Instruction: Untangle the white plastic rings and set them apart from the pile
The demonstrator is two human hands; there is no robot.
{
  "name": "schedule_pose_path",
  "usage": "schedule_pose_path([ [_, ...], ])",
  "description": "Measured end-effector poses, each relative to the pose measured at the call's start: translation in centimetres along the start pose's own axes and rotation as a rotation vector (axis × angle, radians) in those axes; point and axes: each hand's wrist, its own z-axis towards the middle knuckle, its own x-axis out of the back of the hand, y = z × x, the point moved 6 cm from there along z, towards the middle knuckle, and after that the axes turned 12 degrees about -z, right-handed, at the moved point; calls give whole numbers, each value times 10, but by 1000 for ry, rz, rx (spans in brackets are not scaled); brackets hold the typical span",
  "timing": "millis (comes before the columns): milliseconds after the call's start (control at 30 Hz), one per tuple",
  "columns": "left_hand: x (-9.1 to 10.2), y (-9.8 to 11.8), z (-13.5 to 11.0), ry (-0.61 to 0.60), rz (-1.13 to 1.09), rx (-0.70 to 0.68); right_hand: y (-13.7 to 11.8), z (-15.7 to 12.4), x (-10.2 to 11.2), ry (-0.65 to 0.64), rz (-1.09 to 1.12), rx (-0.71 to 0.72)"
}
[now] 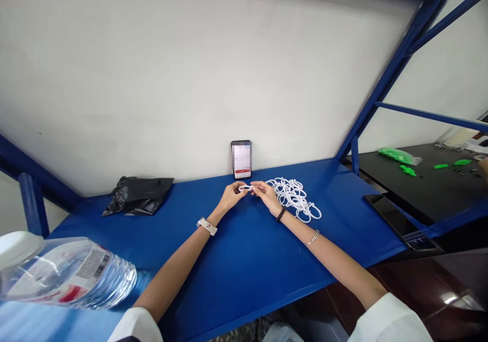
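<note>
Between my two hands is a small white ring (244, 188), held over the blue table in front of the phone. The fingers of my left hand (231, 196) pinch its left side. At its right end, my right hand (267, 195) grips it with thumb and fingertips. A loose pile of similar white rings (292, 194), some with a small loop attached, lies just right of my right hand. That hand and its wrist cover part of the pile.
A phone (242, 166) leans upright against the wall. A crumpled black plastic bag (139, 194) lies on the blue table (244, 266) at left. A large clear bottle (76, 276) is at front left. A dark tablet-like device (398, 220) lies at right; green pieces (400, 156) rest on a black table beyond.
</note>
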Motion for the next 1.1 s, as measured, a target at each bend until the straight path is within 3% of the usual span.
schedule_pose_path([
  [300, 2, 0, 1, 25, 17, 13, -1, 0, -4, -38, -43, 29],
  [500, -1, -3, 4, -27, 25, 4, 0, 2, -6, -64, -101, 51],
  [667, 3, -2, 4, 35, 28, -45, 0, 0, -3, 21, -178, 51],
  [767, 6, 2, 2, 75, 75, -118, -11, -6, 0, 111, -328, 132],
  [967, -12, 8, -5, -86, 420, -312, -22, -14, -8, 126, -609, 316],
  [1100, -24, 6, -10, -186, 577, -383, -13, -13, -13, 73, -676, 315],
])
